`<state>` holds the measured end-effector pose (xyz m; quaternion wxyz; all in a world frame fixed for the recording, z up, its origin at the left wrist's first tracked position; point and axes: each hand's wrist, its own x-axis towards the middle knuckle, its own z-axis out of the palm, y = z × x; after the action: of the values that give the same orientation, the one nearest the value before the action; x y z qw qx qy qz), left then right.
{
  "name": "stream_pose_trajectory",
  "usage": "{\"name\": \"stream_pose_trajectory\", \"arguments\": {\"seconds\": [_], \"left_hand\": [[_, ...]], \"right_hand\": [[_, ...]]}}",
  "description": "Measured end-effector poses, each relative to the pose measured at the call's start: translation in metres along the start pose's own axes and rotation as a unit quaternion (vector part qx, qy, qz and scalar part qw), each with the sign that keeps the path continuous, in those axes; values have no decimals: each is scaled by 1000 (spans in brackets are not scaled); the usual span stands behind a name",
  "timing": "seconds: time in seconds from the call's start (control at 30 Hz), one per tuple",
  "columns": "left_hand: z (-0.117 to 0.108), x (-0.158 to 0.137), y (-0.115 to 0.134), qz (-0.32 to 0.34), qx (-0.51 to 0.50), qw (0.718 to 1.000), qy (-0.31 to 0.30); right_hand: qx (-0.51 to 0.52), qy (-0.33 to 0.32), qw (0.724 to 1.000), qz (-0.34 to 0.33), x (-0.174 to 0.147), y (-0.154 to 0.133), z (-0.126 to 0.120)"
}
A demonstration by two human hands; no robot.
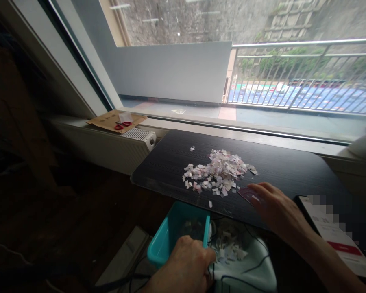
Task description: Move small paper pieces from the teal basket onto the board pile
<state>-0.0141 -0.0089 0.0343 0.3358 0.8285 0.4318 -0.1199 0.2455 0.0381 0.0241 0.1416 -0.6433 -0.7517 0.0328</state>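
A heap of small cut paper pieces [224, 167] lies on the dark tabletop [286, 162]. Just right of its near edge, my right hand [270, 199] pinches a thin dark-reddish card [247, 194], held low at the tabletop with its tip close to the pieces. My left hand [190, 256] is wrapped over the near rim of a teal plastic bin [160, 244] below the table's front edge. Some scraps show dimly inside that bin. Touching its right side is a pale green bin [256, 272] with dark lines and more paper scraps inside.
A tablet or phone [329, 228] with a lit screen, partly pixelated, lies at the right. Red-handled scissors [118, 127] rest on a brown envelope [102, 121] above the white radiator [110, 148]. Behind the table stands a large window. Cables run around the bins.
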Motion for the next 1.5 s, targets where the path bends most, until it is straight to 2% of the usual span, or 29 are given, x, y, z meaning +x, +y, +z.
{"name": "stream_pose_trajectory", "arguments": {"seconds": [0.1, 0.17, 0.27, 0.4, 0.73, 0.8, 0.87, 0.97, 1.03, 1.27, 1.5], "left_hand": [[0, 1, -1, -7, 6, 1000, -4], [1, 0, -2, -11, 15, 1000, -11], [1, -3, -3, -2, 25, 1000, -11], [4, -6, -3, -18, 36, 999, 17], [5, -4, -2, -20, 34, 999, 18], [5, -6, -1, -25, 36, 999, 20], [5, -7, -1, -34, 33, 999, 24], [7, -7, -1, -39, 20, 999, 23], [8, -6, -2, -39, 17, 999, 20], [8, 2, -3, -34, 2, 999, 16], [7, -2, 1, -41, 1, 999, 17]], "right_hand": [[99, -103, 985, -94, 10, -40, 9], [113, -134, 978, -112, 18, -60, 19], [98, -127, 980, -119, 23, -74, 33], [97, -111, 980, -134, 19, -74, 43], [106, -72, 980, -154, 10, -75, 47], [149, -66, 977, -140, 12, -71, 47], [232, -63, 967, -88, 14, -64, 48], [373, -82, 923, 49, 17, -52, 53], [421, -101, 895, 106, 17, -46, 57], [484, -120, 855, 144, 17, -43, 55], [497, -121, 846, 152, 19, -42, 48]]}}
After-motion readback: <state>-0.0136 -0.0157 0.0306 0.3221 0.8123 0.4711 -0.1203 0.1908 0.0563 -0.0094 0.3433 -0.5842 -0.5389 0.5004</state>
